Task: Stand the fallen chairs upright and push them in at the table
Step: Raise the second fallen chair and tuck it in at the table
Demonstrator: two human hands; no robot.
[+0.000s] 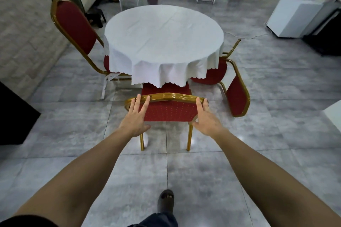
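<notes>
At table (164, 31) | near chair (167, 110) upright | left hand (135, 116), right hand (205, 118) flat, grip released

Near chair (167, 110) — glossy gold metal frame, red dotted cloth back. Cloth (162, 42) on the surface is white fabric, matt, scallop-edged. Floor (267, 83) — polished grey tile, reflective. Left wall (24, 29) looks rough.

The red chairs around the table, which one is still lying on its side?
The red chair at the table's right: its back points down at the floor and a leg sticks up. The near chair and left chair stand upright.
</notes>
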